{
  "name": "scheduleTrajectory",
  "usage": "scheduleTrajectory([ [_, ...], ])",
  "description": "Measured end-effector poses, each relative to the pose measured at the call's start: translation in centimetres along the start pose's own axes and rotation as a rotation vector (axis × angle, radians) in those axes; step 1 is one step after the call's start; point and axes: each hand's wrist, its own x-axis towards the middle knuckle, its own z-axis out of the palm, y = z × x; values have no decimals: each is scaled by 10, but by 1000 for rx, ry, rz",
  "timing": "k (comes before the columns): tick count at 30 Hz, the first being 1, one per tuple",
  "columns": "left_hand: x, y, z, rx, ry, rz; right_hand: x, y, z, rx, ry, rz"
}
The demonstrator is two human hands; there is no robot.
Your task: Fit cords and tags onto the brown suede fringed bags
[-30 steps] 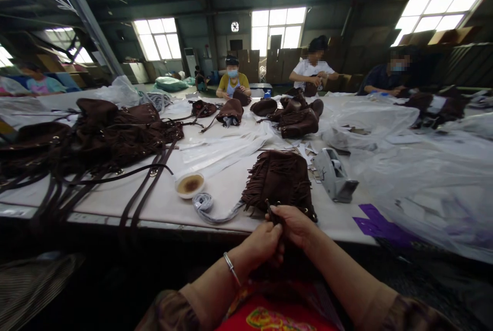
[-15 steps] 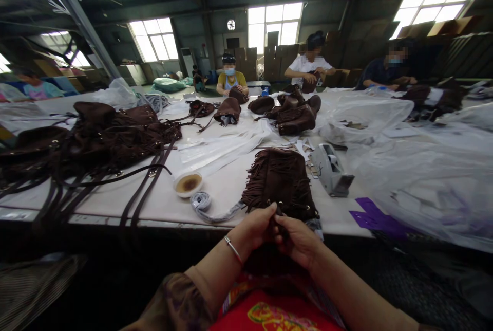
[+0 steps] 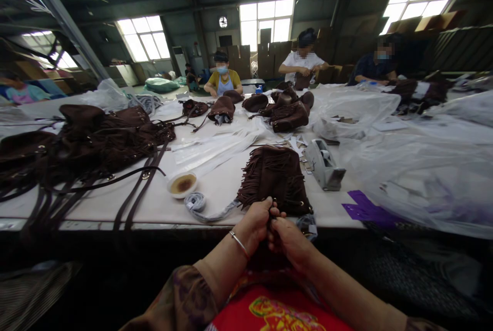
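A dark brown fringed bag (image 3: 274, 177) lies on the white table (image 3: 215, 161), its eyelet edge toward me. My left hand (image 3: 259, 219) is closed at that near edge, fingers pinching something dark that is mostly hidden. Right beside it, my right hand (image 3: 287, 236) is closed too, its fingers curled under and touching the left ones; what it grips is too small to tell. A grey wrapped strap (image 3: 196, 203) runs out from the bag's left side, and grey wrapping (image 3: 307, 224) shows at its near right corner.
A bowl of brownish liquid (image 3: 182, 185) stands left of the bag, a grey tape dispenser (image 3: 324, 164) right of it. Brown bags (image 3: 103, 135) are heaped at left. Purple material (image 3: 367, 209) and clear plastic (image 3: 423, 182) lie right. People work across the table.
The camera view has turned slightly, shifting the scene left. My right hand has dropped a little relative to my left, its fingers more curled. The bag stays on the table.
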Motion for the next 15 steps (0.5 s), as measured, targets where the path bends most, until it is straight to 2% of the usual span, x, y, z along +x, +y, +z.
scheduleTrajectory([
  [4,2,0,-9,-13,-67,-34,-2,2,-5,11,-23,65],
  [6,5,1,-16,-49,-114,-73,-6,3,-11,-156,8,50],
  [7,6,1,-20,-66,-141,-92,-10,1,-15,-281,54,-12],
  [9,8,2,-25,-82,-186,-115,-22,-7,-21,-509,166,-226],
  [10,10,2,-28,-82,-198,-115,-32,-15,-22,-573,181,-335],
  [11,10,2,-29,-82,-194,-109,-43,-27,-22,-585,145,-416],
  [12,11,1,-30,-85,-184,-103,-56,-42,-19,-563,49,-452],
  [15,8,2,-27,-98,-157,-106,-99,-96,2,-369,-448,-461],
])
